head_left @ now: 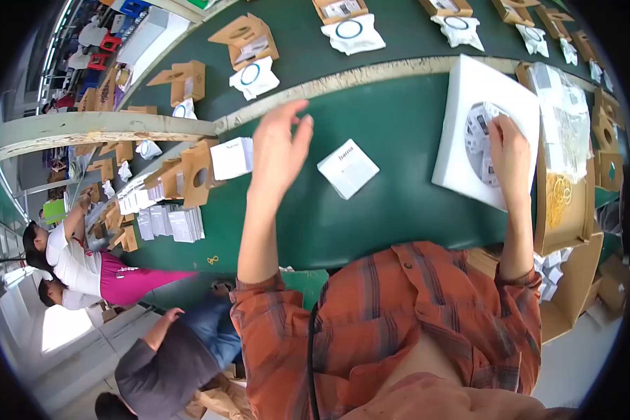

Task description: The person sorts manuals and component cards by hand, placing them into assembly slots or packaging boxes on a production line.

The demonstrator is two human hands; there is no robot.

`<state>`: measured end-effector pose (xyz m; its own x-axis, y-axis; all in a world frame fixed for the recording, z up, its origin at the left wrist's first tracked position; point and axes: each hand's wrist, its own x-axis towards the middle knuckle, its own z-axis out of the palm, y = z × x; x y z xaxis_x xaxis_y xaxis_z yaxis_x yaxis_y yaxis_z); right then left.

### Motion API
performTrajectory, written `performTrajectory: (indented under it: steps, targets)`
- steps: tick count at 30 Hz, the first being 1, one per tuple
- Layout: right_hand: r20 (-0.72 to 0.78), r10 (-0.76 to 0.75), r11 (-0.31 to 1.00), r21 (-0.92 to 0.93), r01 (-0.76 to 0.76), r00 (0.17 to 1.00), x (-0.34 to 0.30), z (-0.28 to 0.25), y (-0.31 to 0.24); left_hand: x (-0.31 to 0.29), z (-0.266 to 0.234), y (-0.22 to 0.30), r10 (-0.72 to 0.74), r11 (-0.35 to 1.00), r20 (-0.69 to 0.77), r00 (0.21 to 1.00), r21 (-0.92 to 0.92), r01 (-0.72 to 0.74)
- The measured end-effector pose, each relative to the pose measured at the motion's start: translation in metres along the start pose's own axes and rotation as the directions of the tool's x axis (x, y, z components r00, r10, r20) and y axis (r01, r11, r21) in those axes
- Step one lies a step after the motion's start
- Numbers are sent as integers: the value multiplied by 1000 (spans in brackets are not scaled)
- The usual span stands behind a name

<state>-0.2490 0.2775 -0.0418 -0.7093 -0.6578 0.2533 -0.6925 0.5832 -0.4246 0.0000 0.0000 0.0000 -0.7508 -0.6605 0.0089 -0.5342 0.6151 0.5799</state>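
Observation:
My left hand (281, 150) hovers over the green table, fingers spread and nothing in them. Just left of it sits a stack of white booklets (229, 160). Between my hands lies a small square pile of white leaflets (348, 169). At the right, my right hand (509, 155) reaches into the round hole of a white foam block (451, 150). Its fingers are pinched together among small white printed cards (477, 136) in that hole. Whatever is between the fingertips is hidden.
A cardboard tray (549, 241) with clear plastic bags (560, 119) and yellow rubber bands (557, 199) stands at the right. Beyond a raised rail (357, 75), open cardboard boxes (248, 42) and white wrapped packages (353, 35) line the belt. Co-workers (84, 259) are at the left.

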Motion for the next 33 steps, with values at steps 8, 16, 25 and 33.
performTrajectory:
  steps: [8,16,25,33]
  targets:
    - [-7,20,995,-93,-21,1000,-1,4,8,-9,7,-24,182,981,-202,962,110,-162]
    - [-15,35,994,-105,-36,999,-7,2,1,104,-2,-85,356,875,-286,890,437,-209]
    - [-29,97,981,173,-90,995,-7,-2,-7,169,8,-102,38,901,-74,997,434,-3]
    - [-30,138,958,259,-126,990,-2,-5,-5,96,-9,-34,199,967,-109,974,187,-176]
